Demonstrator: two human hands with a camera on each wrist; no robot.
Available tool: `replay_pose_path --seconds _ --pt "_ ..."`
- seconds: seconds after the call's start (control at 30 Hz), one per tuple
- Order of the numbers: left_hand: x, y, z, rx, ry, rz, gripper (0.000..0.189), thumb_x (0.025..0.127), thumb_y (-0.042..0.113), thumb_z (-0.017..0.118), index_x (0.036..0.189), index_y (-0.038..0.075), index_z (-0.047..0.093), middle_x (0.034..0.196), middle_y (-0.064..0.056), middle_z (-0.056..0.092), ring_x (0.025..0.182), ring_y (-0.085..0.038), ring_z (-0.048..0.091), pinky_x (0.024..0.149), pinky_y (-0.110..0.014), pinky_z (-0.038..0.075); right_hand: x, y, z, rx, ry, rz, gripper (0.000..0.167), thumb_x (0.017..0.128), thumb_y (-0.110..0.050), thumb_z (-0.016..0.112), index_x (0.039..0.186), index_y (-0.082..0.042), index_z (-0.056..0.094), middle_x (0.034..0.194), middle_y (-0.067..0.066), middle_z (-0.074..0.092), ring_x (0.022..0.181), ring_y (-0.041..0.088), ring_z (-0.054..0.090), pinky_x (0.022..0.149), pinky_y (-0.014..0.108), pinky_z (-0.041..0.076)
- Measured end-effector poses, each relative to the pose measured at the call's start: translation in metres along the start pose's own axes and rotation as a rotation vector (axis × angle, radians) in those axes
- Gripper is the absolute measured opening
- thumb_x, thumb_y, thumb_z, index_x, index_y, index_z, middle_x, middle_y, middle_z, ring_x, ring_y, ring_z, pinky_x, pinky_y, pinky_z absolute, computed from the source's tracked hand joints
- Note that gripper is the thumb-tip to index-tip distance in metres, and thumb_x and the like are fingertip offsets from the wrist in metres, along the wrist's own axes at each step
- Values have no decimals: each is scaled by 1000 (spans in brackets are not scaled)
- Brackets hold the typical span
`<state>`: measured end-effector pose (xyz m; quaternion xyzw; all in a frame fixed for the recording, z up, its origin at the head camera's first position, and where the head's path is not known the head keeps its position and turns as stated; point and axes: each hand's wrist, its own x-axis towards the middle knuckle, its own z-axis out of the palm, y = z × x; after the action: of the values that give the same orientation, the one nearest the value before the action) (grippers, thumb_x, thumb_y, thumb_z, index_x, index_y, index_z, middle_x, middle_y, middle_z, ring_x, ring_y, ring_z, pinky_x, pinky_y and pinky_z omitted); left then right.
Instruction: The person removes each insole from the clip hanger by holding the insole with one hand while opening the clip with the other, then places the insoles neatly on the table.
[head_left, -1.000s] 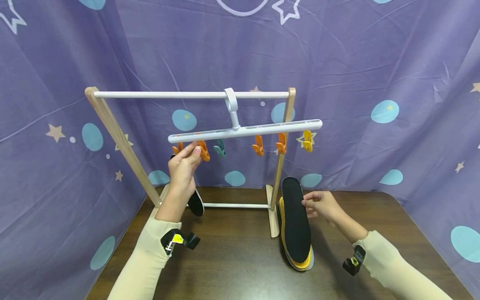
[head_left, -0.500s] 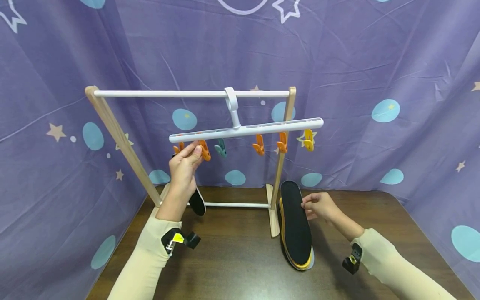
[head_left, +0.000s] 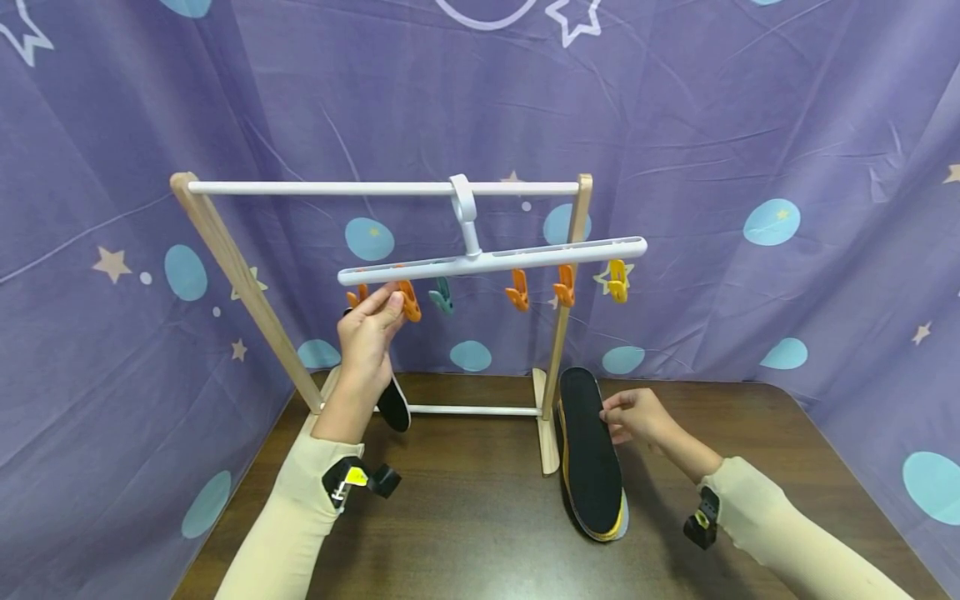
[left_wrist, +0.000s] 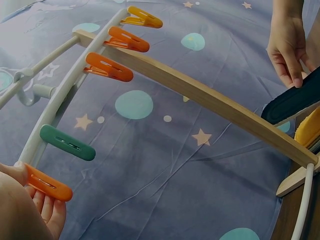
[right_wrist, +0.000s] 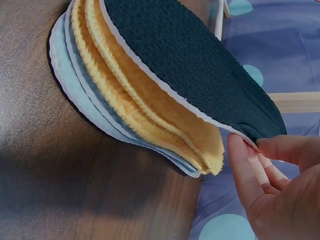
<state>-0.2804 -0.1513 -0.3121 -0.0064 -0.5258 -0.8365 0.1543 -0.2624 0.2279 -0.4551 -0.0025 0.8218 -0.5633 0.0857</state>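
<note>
My left hand (head_left: 365, 337) pinches an orange clothespin (head_left: 409, 302) under the white hanger bar (head_left: 495, 261). The left wrist view shows thumb and fingers on either side of that clothespin (left_wrist: 48, 183). Low on the right, my right hand (head_left: 637, 417) pinches the edge of a black insole (head_left: 591, 458). In the right wrist view this insole (right_wrist: 195, 65) has its gripped end raised off a stack of yellow insoles (right_wrist: 145, 110) and pale blue ones (right_wrist: 85, 85). Partly hidden behind my left hand, another black insole (head_left: 393, 406) hangs low.
The hanger hooks over the top rod (head_left: 322, 188) of a wooden rack (head_left: 251, 300). A green clothespin (head_left: 442, 296), other orange ones (head_left: 565, 286) and a yellow one (head_left: 617, 281) hang along the bar. The stack lies on the brown table (head_left: 465, 508), beside the rack's right foot (head_left: 546, 433).
My right hand has moved slightly down and left. The far end of the black insole has dropped towards the stack, covering more of the yellow. My left hand stays on the clothespin.
</note>
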Motion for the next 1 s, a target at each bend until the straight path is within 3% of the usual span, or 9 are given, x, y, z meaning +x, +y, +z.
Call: replay_pose_path --seconds 1.0 --pt "1 -2 0 -6 4 -10 44 100 2 61 140 -12 52 89 12 74 87 -1 71 88 -18 58 8 10 8 -45 29 29 14 92 8 64 101 18 64 77 11 69 62 14 66 66 42 65"
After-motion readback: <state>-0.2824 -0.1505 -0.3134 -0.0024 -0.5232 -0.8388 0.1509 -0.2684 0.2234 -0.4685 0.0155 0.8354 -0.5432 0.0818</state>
